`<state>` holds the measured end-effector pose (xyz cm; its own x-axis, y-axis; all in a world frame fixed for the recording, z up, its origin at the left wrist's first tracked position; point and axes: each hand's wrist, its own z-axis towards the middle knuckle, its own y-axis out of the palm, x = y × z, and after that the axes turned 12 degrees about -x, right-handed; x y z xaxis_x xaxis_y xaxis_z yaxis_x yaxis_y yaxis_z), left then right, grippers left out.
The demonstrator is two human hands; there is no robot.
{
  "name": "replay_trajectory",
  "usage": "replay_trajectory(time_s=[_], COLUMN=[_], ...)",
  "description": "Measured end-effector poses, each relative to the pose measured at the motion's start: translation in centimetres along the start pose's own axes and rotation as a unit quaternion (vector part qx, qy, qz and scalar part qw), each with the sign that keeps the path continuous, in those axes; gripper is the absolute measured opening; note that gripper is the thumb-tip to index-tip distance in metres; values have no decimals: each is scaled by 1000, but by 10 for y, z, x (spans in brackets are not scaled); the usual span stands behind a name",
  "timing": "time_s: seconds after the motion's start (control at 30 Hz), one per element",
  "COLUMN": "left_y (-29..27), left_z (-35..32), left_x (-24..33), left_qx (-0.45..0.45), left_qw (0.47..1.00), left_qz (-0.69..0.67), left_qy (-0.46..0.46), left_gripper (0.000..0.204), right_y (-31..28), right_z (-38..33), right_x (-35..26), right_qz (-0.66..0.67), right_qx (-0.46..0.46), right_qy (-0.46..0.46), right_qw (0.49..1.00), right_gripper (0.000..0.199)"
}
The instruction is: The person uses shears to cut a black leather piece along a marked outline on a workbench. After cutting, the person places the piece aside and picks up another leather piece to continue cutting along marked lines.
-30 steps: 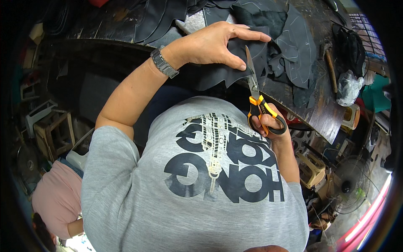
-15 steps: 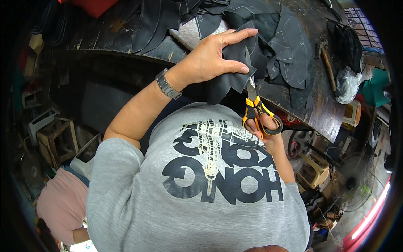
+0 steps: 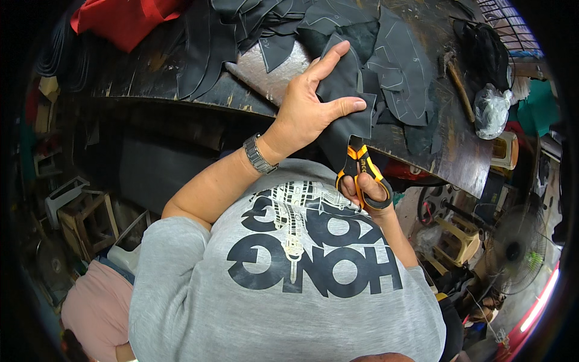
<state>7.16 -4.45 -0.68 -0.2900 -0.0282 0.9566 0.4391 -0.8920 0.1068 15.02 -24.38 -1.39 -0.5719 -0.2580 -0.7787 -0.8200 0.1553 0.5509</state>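
Note:
A dark sheet of leather-like material (image 3: 344, 123) hangs over the table's front edge, gripped by my left hand (image 3: 307, 102). The thumb and one finger of that hand lie on top, while its other fingers are hidden. Just below the material, my right hand (image 3: 374, 196) has its fingers through the handles of yellow-and-black scissors (image 3: 363, 166). The scissors point up into the lower edge of the sheet, which covers most of their blades. Further cut dark pieces with pale drawn lines (image 3: 401, 78) lie on the table beyond.
The dark worn tabletop (image 3: 449, 151) carries a hammer (image 3: 461, 90), a clear plastic bag (image 3: 493, 111), red material (image 3: 123, 24) and a silvery padded sheet (image 3: 274, 63). A fan (image 3: 512, 250) and stools (image 3: 90, 223) stand around. Another person in pink (image 3: 99, 308) is at lower left.
The scissor blades, seen over the sheet before, are now mostly covered by it. The handles have come closer together. The whole view has shifted a little, showing more red material.

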Motion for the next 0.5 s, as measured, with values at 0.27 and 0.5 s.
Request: replay_trajectory(time_s=[0.27,0.5], left_y=[14,4], left_z=[2,7], left_x=[-3,-3], left_qx=[14,29], left_qw=[999,997], left_qz=[-47,-69], left_qy=[-22,-34], left_gripper=[79,59], right_y=[6,5], right_z=[-1,0], right_x=[1,-3], right_qz=[-68,-26], right_qx=[29,39], right_qy=[-9,-16], right_qw=[997,999], right_gripper=[52,47])
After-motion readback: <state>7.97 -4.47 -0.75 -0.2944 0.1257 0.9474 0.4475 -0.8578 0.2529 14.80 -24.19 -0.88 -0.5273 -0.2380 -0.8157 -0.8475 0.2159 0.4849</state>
